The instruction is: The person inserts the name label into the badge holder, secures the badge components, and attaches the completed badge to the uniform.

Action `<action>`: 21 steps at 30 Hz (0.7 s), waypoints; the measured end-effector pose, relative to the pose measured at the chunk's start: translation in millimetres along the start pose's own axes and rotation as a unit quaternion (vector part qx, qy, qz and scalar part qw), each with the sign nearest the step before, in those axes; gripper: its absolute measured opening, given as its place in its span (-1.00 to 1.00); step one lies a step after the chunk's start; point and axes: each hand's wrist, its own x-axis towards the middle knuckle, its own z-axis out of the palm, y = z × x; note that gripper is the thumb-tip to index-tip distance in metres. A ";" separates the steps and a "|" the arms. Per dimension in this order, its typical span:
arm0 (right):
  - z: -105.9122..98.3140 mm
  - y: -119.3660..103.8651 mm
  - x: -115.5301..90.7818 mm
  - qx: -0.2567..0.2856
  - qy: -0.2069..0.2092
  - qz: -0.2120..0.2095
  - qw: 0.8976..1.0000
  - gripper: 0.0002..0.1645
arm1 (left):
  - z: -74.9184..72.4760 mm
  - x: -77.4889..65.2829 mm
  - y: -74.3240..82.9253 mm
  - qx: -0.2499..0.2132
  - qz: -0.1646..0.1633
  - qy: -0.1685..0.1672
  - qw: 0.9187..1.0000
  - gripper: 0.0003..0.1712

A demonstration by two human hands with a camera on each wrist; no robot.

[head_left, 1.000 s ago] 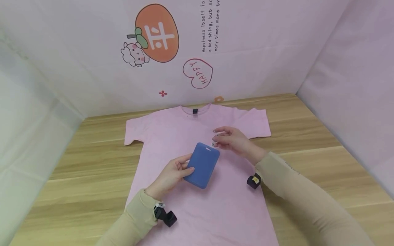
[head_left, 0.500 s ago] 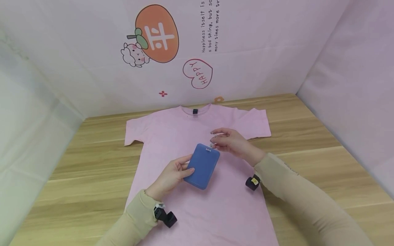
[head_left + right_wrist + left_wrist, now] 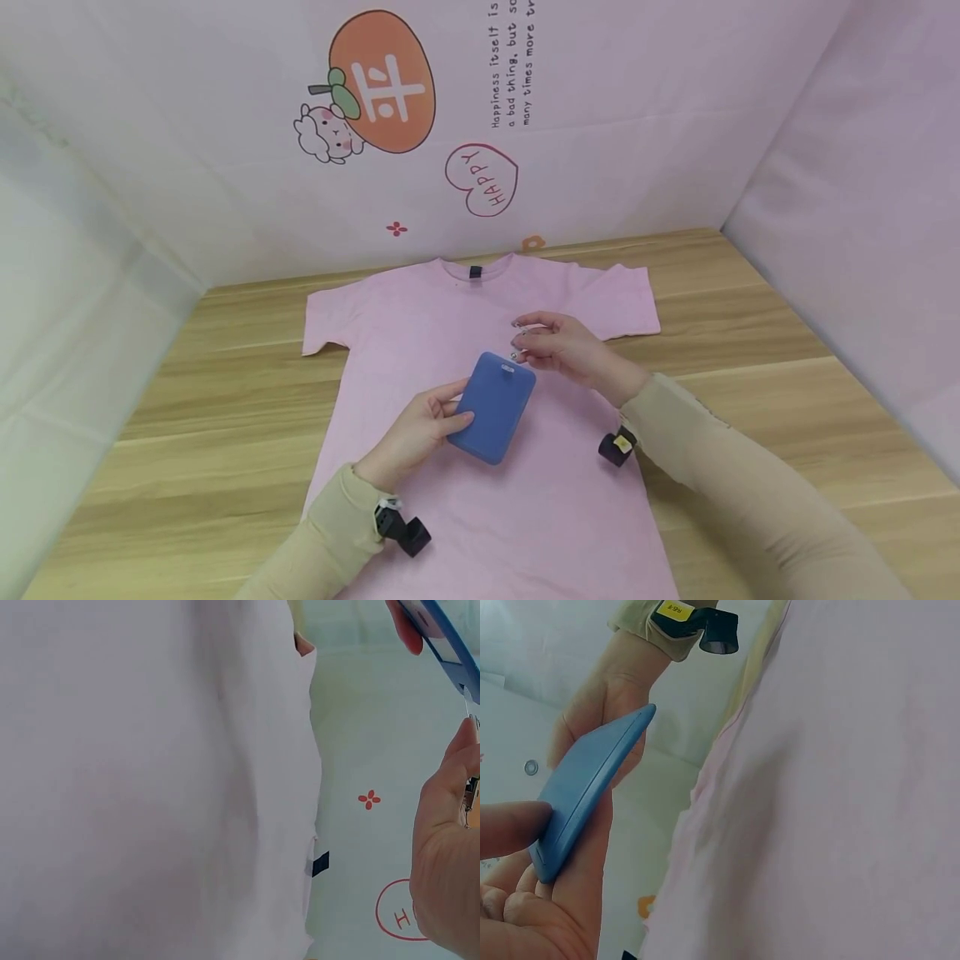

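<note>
A blue badge holder (image 3: pixel 495 412) is held up over the pink T-shirt (image 3: pixel 480 533), tilted, its slotted end away from me. My left hand (image 3: pixel 412 429) grips its lower left edge, thumb on the front and fingers behind. At the slot, a small clear strap (image 3: pixel 507 368) with a metal snap passes through. My right hand (image 3: pixel 566 346) pinches this badge clip beside the slot; the fingers hide most of it. In the left wrist view the holder (image 3: pixel 592 780) shows edge-on. The right wrist view catches part of the holder (image 3: pixel 442 637) and metal parts by the right hand (image 3: pixel 450 862).
The T-shirt lies flat, collar toward the back, on a wood-grain table (image 3: pixel 225 417). A printed white cloth (image 3: pixel 615 125) rises behind the table, with plain cloth walls at both sides. Small black cameras (image 3: pixel 412 536) are worn at the wrists.
My right hand has shifted slightly left to the holder's top, and the clip's strap now sits through the slot, which showed bare before. The left hand holds the badge holder almost still.
</note>
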 end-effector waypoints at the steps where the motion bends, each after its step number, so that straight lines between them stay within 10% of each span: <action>1: 0.5 -0.4 -0.3 0.002 -0.002 -0.002 1.000 -0.42 | -0.2 -0.1 -0.1 0.001 0.001 0.001 1.000 -0.35; 15: 17.2 -12.9 -10.4 0.019 -0.062 -0.035 0.997 -0.71 | -6.5 -1.5 1.1 0.036 0.023 0.005 0.999 -0.38; 21: 23.4 -16.9 -13.5 -0.014 -0.075 -0.046 0.996 -0.72 | -13.4 -4.4 17.8 0.070 0.088 0.038 0.993 -0.37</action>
